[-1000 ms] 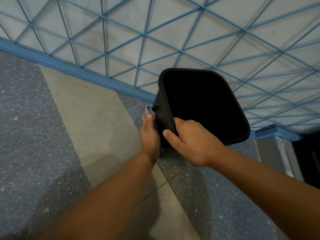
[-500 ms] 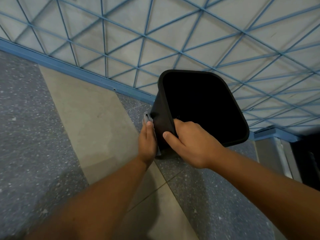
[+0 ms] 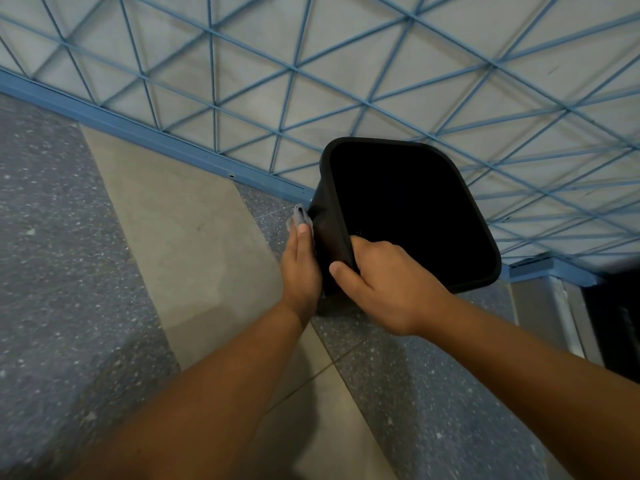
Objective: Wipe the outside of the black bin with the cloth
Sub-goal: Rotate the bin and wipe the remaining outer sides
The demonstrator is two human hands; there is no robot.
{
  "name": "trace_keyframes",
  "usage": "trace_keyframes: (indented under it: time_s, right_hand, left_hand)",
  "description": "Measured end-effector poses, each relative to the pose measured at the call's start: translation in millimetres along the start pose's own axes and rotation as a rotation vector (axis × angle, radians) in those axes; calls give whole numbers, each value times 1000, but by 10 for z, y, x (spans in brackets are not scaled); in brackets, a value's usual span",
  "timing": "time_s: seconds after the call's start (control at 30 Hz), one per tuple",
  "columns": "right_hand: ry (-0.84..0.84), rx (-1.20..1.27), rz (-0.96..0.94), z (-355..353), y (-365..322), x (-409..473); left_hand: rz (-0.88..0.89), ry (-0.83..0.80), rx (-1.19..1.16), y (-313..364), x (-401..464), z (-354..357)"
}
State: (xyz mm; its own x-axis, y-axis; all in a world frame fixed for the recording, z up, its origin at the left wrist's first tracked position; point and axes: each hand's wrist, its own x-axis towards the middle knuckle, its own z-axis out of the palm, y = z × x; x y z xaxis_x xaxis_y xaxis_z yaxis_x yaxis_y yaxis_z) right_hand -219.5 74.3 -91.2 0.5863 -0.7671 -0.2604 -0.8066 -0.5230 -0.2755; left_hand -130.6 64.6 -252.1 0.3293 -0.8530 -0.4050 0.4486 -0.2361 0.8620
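Observation:
A black square bin (image 3: 408, 209) stands tilted on the floor near the wall, its dark open top facing me. My right hand (image 3: 384, 282) grips the near rim, thumb outside and fingers inside. My left hand (image 3: 300, 268) lies flat against the bin's left outer wall and presses a small grey cloth (image 3: 302, 216) onto it. Only the cloth's top end shows past my fingertips; the rest is hidden under the palm.
A pale wall with a blue diagonal lattice (image 3: 311, 71) rises behind the bin, with a blue skirting strip (image 3: 156, 140) at its foot. The floor has grey speckled and beige tiles (image 3: 180, 237). A metal frame and dark opening (image 3: 568, 317) stand at the right.
My left hand with the cloth has slid a little farther up along the bin's left wall. My right hand keeps its hold on the rim, and the bin has barely shifted.

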Motion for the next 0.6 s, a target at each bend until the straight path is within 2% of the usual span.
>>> trace_keyframes:
  time_s: [0.2, 0.33, 0.47, 0.53, 0.6]
  right_hand:
    - [-5, -14, 1, -16, -7, -9]
    - [-12, 12, 3, -16, -15, -1]
    - [-10, -11, 1, -24, -17, -9]
    - [-12, -11, 6, -23, -26, -8]
    - [-10, -3, 12, -19, -20, -4]
  left_hand:
    - [-90, 21, 109, -91, 48, -114]
    - [9, 30, 46, 12, -13, -30]
    - [-31, 39, 136, -23, -66, -120]
    - [-52, 41, 115, 56, 15, -112]
    - [5, 64, 56, 166, 57, -31]
